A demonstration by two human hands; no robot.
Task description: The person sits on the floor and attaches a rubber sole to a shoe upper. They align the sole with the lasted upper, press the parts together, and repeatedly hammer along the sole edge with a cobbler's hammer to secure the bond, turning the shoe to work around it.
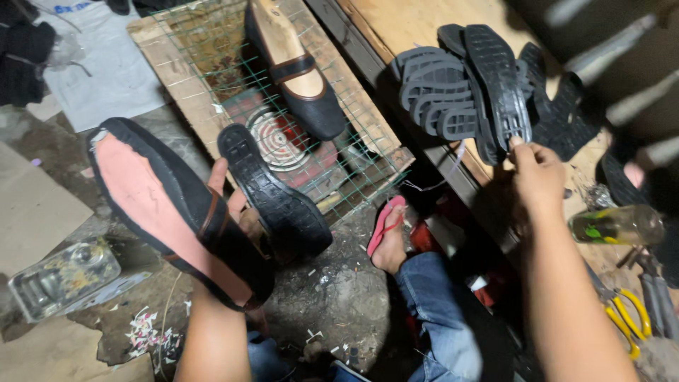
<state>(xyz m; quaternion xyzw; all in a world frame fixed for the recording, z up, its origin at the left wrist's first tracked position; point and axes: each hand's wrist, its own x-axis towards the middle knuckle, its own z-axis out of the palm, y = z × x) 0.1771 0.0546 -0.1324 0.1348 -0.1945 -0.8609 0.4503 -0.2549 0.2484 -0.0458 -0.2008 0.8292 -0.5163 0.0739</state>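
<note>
The left hand (230,212) is closed around two things at once: a black fabric shoe upper stretched over a form, its pinkish unsoled underside (148,205) turned up and lying to the outer side of the fingers, and a loose black ribbed rubber sole (272,191) standing on the inner side of them, the thumb showing between the two. Upper and sole are apart at their far ends, so the sole does not look joined to the shoe yet. The right hand (539,177) reaches to a fanned stack of black moulded rubber soles (467,88) on the wooden bench (403,25), its fingertips pinched on the lower edge of the nearest one; whether it is lifted cannot be told. Beyond the left fingers, a second black shoe on a pale wooden last (297,71) rests on a green wire mesh rack (353,113). Near the right forearm lie a clear bottle (617,225) and yellow-handled pliers (626,318).
</note>
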